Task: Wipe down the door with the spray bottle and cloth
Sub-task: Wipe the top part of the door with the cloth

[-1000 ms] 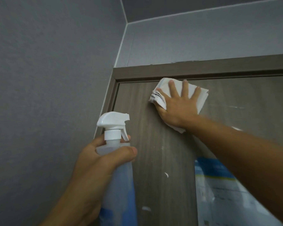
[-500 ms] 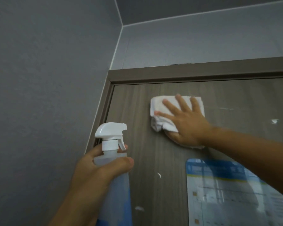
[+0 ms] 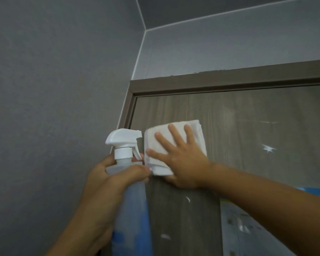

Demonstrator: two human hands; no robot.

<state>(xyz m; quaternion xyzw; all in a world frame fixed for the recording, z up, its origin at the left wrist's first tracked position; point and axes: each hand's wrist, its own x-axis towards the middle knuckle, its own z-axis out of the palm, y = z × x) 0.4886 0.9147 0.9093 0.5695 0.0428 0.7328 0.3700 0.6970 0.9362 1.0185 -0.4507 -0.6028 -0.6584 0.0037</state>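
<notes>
A brown wood-grain door fills the right side, with white specks on its surface. My right hand presses a folded white cloth flat against the door near its upper left corner, fingers spread and straight. My left hand grips the neck of a clear spray bottle with a white trigger head, held upright just left of the cloth. The bottle's lower part carries a blue label.
The dark brown door frame runs along the top and down the left side. A grey wall stands close on the left. A blue-and-white paper sheet is stuck on the door below my right forearm.
My right hand has slid the cloth down the door from the top edge and then left toward the frame. The bottle has stayed in my left hand's grip.
</notes>
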